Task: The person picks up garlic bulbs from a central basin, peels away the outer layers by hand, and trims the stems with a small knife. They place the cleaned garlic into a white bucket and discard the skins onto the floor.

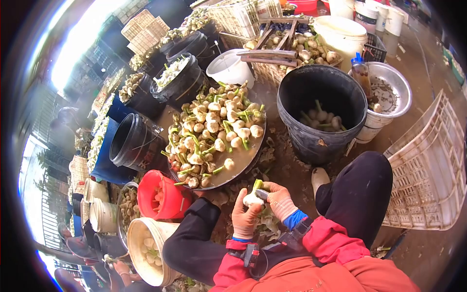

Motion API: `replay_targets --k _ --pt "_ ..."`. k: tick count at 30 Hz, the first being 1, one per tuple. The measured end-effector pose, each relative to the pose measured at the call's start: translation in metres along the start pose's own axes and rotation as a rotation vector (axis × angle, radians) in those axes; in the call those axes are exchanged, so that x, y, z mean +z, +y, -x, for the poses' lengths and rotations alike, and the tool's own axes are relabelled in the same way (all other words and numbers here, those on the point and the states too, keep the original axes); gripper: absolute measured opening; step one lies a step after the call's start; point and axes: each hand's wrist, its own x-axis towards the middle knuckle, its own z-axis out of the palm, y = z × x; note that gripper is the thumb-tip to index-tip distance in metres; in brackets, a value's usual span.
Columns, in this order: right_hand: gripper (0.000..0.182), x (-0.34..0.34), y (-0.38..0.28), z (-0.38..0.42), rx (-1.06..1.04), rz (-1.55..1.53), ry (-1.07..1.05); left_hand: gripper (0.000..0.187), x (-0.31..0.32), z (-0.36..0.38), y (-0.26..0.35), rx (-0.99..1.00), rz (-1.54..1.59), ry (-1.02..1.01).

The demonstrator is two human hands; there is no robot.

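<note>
Sitting low among tubs and crates, a person in a red jacket (pixel 311 275) holds one pale garlic bulb (pixel 251 199) in front of the body, above the gap between the two bent knees, its green stem upward. Held there, it seems placed for close sight and for any scraps to drop to the littered floor (pixel 287 177).

A round metal tray (pixel 239 170) heaped with stemmed bulbs (pixel 211 121) stands just beyond the knees, probably so the next one is within easy reach. A deep black bucket (pixel 311 146) with some bulbs at its bottom stands ahead and to the right. A red bucket (pixel 146 192) and a cream bucket (pixel 169 233) stand by the left leg, likely for the same handiness. A pale slatted crate (pixel 428 170) is tipped beside the right knee.

The gloved left hand (pixel 244 214) comes up from below, its fingers curled around the bulb's underside and near side. The gloved right hand (pixel 278 200) comes in from the right, wrist angled inward, fingers closed on a small grey tool (pixel 262 194), perhaps a blade, against the bulb near its stem. Both forearms converge low over the lap.
</note>
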Motion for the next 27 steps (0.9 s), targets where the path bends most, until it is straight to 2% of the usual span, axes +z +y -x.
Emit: replay_targets --k 2,4,5,6,8,9,10,12,13,14,15,16,17,18,19,21,22,24,25,26,27 --pt "0.042 -0.002 0.001 -0.001 -0.020 0.027 -0.025 0.068 0.001 0.000 0.006 -0.054 0.056 0.002" --pt "0.044 -0.003 -0.001 0.002 0.019 -0.005 -0.047 0.059 -0.007 -0.004 -0.001 -0.197 0.378 -0.113" --pt "0.046 -0.002 -0.002 0.003 0.055 -0.038 -0.071 0.060 -0.010 -0.004 -0.003 -0.309 0.476 -0.104" --pt "0.046 -0.004 -0.003 0.003 0.056 -0.036 -0.071 0.060 -0.014 -0.005 -0.004 -0.309 0.478 -0.103" --pt "0.050 -0.006 -0.003 0.004 0.129 0.001 -0.158 0.067 -0.027 -0.007 -0.004 -0.551 0.661 -0.206" --pt "0.054 -0.003 0.001 0.003 0.078 0.052 -0.125 0.069 -0.034 -0.012 -0.008 -0.609 0.621 -0.221" --pt "0.054 -0.003 0.006 0.001 0.079 0.053 -0.124 0.069 -0.027 -0.011 -0.007 -0.609 0.622 -0.221" --pt "0.048 -0.005 0.014 -0.006 -0.134 0.343 -0.095 0.066 -0.008 -0.009 -0.003 -0.580 0.315 0.280" --pt "0.048 -0.003 0.012 -0.006 -0.133 0.344 -0.094 0.058 -0.017 -0.005 -0.003 -0.528 0.409 0.187" --pt "0.042 -0.002 0.010 -0.005 -0.187 0.492 -0.110 0.058 -0.019 -0.006 -0.007 -0.530 0.409 0.189" --pt "0.035 -0.001 0.010 -0.003 -0.239 0.640 -0.129 0.054 -0.022 -0.006 -0.010 -0.438 0.336 0.108" --pt "0.035 0.000 0.012 -0.003 -0.235 0.641 -0.133 0.051 -0.024 -0.005 -0.010 -0.342 0.262 0.030" --pt "0.030 0.000 0.012 -0.004 -0.255 0.716 -0.118 0.042 -0.025 -0.004 -0.008 -0.310 0.348 -0.005" --pt "0.024 -0.001 0.012 -0.005 -0.276 0.791 -0.098 0.042 -0.027 -0.003 -0.008 -0.310 0.348 -0.005" --pt "0.024 -0.006 0.014 -0.009 -0.276 0.790 -0.095 0.043 -0.028 -0.001 -0.009 -0.266 0.477 -0.029" --pt "0.027 -0.026 0.025 -0.028 -0.131 0.670 0.105 0.048 -0.025 0.001 -0.006 -0.205 0.762 -0.106" --pt "0.029 -0.036 0.031 -0.037 -0.057 0.607 0.199 0.048 -0.020 0.002 -0.002 -0.207 0.760 -0.105" --pt "0.033 -0.059 0.034 -0.050 0.009 0.673 0.364 0.049 -0.012 0.003 0.005 -0.110 0.809 -0.154" --pt "0.038 -0.059 0.028 -0.045 0.003 0.810 0.311 0.048 -0.014 0.002 0.002 -0.097 0.821 -0.102" --pt "0.038 -0.045 0.018 -0.033 0.002 0.812 0.310 0.048 -0.019 0.001 -0.001 -0.096 0.823 -0.102" --pt "0.042 -0.023 0.005 -0.018 -0.088 0.943 0.230 0.047 -0.025 -0.002 -0.006 -0.086 0.798 -0.086"
